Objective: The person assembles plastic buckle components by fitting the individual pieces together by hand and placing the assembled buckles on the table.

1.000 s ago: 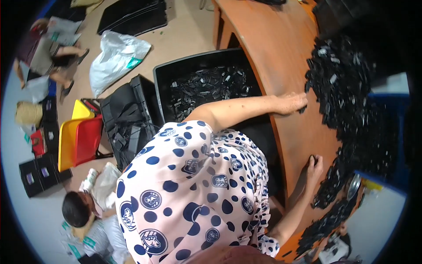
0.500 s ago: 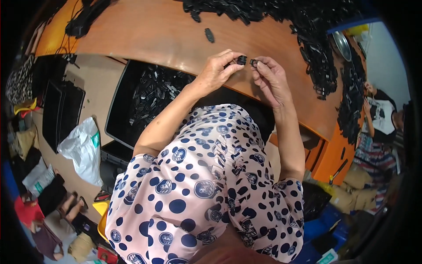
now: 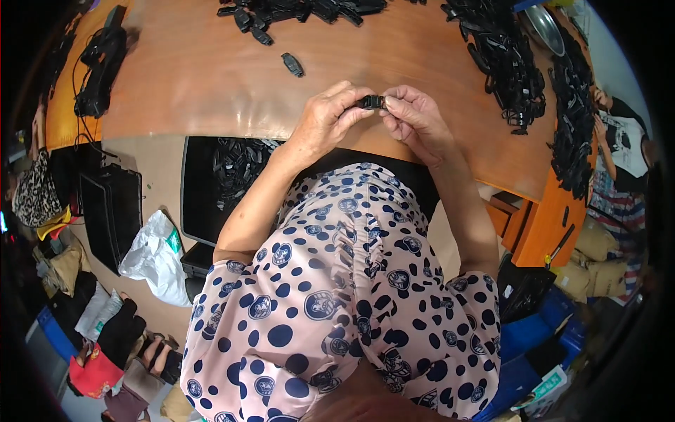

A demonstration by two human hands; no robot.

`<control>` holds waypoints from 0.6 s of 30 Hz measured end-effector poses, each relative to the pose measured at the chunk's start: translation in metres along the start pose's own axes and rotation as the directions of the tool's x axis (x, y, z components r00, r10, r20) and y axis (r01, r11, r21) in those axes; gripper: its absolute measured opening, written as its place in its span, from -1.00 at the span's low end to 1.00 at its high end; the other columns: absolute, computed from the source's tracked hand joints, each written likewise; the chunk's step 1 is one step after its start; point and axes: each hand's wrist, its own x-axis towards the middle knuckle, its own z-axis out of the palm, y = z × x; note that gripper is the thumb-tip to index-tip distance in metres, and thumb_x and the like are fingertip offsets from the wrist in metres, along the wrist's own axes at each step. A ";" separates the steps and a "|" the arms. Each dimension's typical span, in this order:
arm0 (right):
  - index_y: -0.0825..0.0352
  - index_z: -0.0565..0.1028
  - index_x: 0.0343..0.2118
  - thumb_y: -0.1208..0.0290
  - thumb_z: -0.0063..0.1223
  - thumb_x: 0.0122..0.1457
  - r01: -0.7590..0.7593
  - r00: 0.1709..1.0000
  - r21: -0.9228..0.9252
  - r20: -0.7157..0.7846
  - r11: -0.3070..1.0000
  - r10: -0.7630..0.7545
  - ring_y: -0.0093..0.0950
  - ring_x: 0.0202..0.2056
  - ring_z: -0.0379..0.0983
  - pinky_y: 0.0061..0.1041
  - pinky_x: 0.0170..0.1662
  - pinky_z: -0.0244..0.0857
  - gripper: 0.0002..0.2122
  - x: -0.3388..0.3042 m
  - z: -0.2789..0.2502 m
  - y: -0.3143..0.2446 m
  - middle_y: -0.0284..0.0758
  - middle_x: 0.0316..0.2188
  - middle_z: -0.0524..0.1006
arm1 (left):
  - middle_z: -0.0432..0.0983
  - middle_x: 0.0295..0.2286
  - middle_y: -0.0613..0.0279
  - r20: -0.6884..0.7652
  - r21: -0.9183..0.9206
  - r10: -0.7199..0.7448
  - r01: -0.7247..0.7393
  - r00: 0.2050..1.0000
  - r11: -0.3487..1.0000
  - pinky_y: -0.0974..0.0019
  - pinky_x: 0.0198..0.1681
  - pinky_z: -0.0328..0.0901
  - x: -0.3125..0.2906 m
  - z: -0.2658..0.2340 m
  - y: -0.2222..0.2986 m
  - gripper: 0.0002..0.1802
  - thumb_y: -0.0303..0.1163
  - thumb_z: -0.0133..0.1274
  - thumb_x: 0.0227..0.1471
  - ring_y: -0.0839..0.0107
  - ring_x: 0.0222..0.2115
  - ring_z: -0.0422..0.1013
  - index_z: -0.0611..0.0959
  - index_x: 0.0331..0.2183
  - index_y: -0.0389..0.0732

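My left hand (image 3: 325,116) pinches one black plastic buckle part (image 3: 368,103) between thumb and fingers above the near edge of the table. From the other side my right hand (image 3: 418,119) pinches a second, smaller buckle part (image 3: 382,103) with its fingertips. The two parts meet end to end; I cannot tell how far one sits inside the other. Ahead of my hands, a single assembled-looking black buckle (image 3: 292,65) lies apart on the brown table (image 3: 197,84).
Black buckles (image 3: 302,10) are heaped at the far edge, with another long pile (image 3: 506,70) at the right beside a metal bowl (image 3: 543,32). A black bin (image 3: 200,190) of parts stands below the table at left. A person (image 3: 622,151) sits at the far right.
The two buckle parts were apart and now touch, as my hands have come together. The view has shifted, so the table piles appear higher.
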 end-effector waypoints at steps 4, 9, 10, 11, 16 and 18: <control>0.34 0.40 -0.34 0.45 0.09 0.12 -0.045 0.998 -0.231 -0.045 0.972 0.036 -0.74 -0.61 0.31 -0.84 -0.64 0.10 -0.87 -0.010 0.005 -0.015 -0.40 -0.51 0.46 | 0.43 -0.48 0.11 0.035 0.062 0.013 -0.015 0.999 0.998 0.29 -0.42 0.31 0.002 0.000 0.012 -0.76 -0.44 0.11 -0.05 0.21 -0.49 0.41 0.56 -0.27 -0.28; 0.34 0.39 -0.36 0.42 0.06 0.14 -0.160 0.987 -0.472 -0.064 0.867 0.148 -0.75 -0.63 0.25 -0.81 -0.67 0.01 -0.87 -0.014 0.005 -0.027 -0.43 -0.54 0.42 | 0.42 -0.51 0.11 0.141 0.227 0.015 -0.047 0.990 0.973 0.23 -0.45 0.32 0.002 -0.002 0.026 -0.80 -0.40 0.13 -0.08 0.16 -0.50 0.41 0.56 -0.36 -0.29; 0.34 0.39 -0.35 0.40 0.05 0.14 -0.197 0.980 -0.564 -0.082 0.802 0.183 -0.75 -0.63 0.24 -0.81 -0.67 0.00 -0.86 -0.016 0.005 -0.030 -0.43 -0.55 0.42 | 0.42 -0.51 0.11 0.148 0.224 0.013 -0.047 0.989 0.973 0.23 -0.45 0.32 0.006 -0.001 0.029 -0.80 -0.40 0.13 -0.08 0.16 -0.50 0.41 0.56 -0.36 -0.29; 0.34 0.39 -0.35 0.40 0.05 0.14 -0.200 0.979 -0.559 -0.087 0.805 0.184 -0.75 -0.63 0.24 -0.81 -0.67 0.00 -0.86 -0.016 0.003 -0.031 -0.43 -0.55 0.42 | 0.41 -0.52 0.11 0.169 0.241 0.019 -0.060 0.985 0.969 0.23 -0.45 0.32 0.009 -0.001 0.031 -0.80 -0.41 0.13 -0.09 0.16 -0.50 0.41 0.55 -0.36 -0.28; 0.37 0.41 -0.36 0.34 0.04 0.15 -0.292 0.945 -0.367 0.030 0.883 0.324 -0.71 -0.63 0.28 -0.79 -0.67 0.02 -0.82 -0.014 -0.021 -0.027 -0.40 -0.60 0.42 | 0.41 -0.52 0.10 0.249 0.228 0.041 -0.100 0.968 0.969 0.28 -0.49 0.30 0.020 0.004 0.029 -0.75 -0.45 0.14 -0.08 0.23 -0.55 0.40 0.56 -0.29 -0.32; 0.37 0.41 -0.35 0.33 0.03 0.17 -0.339 0.930 -0.249 0.055 0.907 0.363 -0.70 -0.60 0.31 -0.78 -0.67 0.02 -0.81 -0.019 -0.023 -0.025 -0.39 -0.57 0.42 | 0.46 -0.49 0.10 0.312 0.184 -0.074 0.017 0.947 0.983 0.28 -0.42 0.34 0.021 0.006 0.038 -0.82 -0.45 0.12 -0.07 0.20 -0.48 0.44 0.56 -0.35 -0.30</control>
